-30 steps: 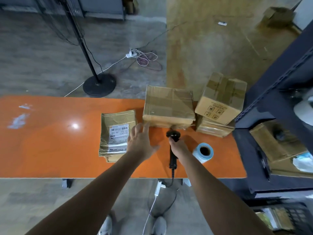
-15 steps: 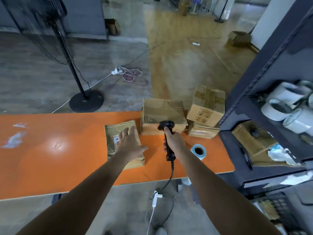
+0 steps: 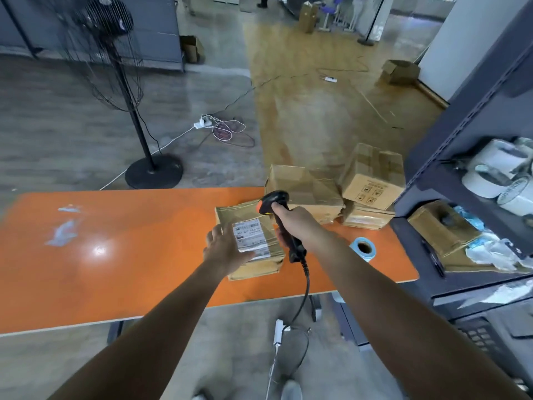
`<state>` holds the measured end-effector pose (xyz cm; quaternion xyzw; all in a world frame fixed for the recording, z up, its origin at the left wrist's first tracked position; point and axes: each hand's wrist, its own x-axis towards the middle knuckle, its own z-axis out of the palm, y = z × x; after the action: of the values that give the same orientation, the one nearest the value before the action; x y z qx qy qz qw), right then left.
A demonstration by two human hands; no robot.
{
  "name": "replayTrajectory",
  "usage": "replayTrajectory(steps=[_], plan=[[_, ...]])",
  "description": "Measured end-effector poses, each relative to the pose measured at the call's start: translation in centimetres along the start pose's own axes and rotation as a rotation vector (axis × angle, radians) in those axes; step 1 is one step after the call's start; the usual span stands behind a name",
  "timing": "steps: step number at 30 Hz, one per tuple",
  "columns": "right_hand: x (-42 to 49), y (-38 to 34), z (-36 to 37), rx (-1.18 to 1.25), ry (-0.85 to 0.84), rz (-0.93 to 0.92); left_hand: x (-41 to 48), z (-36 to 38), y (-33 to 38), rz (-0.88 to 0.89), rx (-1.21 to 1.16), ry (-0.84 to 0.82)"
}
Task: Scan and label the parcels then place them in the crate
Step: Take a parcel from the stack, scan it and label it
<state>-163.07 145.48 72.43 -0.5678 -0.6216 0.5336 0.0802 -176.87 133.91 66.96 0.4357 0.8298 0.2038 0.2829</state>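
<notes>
A flat brown parcel (image 3: 261, 262) with a white barcode label (image 3: 249, 236) lies on the orange table (image 3: 115, 255). My left hand (image 3: 223, 249) rests flat on the parcel's left side, fingers spread. My right hand (image 3: 294, 223) grips a black handheld scanner (image 3: 272, 202) with an orange trigger, held upright just right of the label, head pointing left. Its cable hangs off the table's front edge. A larger taped box (image 3: 305, 189) sits behind the parcel. No crate is in view.
Two stacked cartons (image 3: 372, 180) stand at the table's far right corner, and a blue label roll (image 3: 364, 248) lies near the right edge. A dark shelving unit (image 3: 476, 134) with tape rolls stands to the right. A standing fan (image 3: 115, 53) is beyond the table.
My right hand lifted the scanner off the table and raised it upright beside the label. My left hand moved onto the flat parcel. The camera view tilted upward.
</notes>
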Motion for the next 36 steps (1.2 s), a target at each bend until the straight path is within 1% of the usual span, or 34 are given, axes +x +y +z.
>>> replayTrajectory(steps=[3,11,17,22,24,27,31,36], plan=[[-0.5,-0.2,1.6,-0.077,-0.01,0.009,-0.3,-0.2,-0.9,-0.005,-0.027,-0.011],[-1.4,-0.8,3.3,-0.113,0.011,0.032,-0.7,-1.0,-1.7,-0.002,-0.038,-0.006],[-1.1,-0.8,3.5,-0.06,0.008,0.034,-0.6,-0.8,-1.7,-0.009,-0.042,-0.007],[-0.4,-0.4,3.3,-0.042,0.064,0.01,-0.3,-0.5,-1.5,-0.015,-0.015,-0.011],[-0.2,-0.1,3.0,-0.008,0.051,0.017,-0.2,-0.3,-1.3,-0.013,0.01,0.006],[0.3,0.4,2.3,-0.049,0.051,0.041,0.1,0.1,-0.3,0.017,0.037,0.03],[1.1,2.3,0.2,0.041,0.067,0.064,0.8,1.2,1.8,0.026,0.059,0.004],[3.3,6.1,-3.6,0.028,0.082,0.107,1.8,3.6,4.8,0.038,0.084,-0.011]])
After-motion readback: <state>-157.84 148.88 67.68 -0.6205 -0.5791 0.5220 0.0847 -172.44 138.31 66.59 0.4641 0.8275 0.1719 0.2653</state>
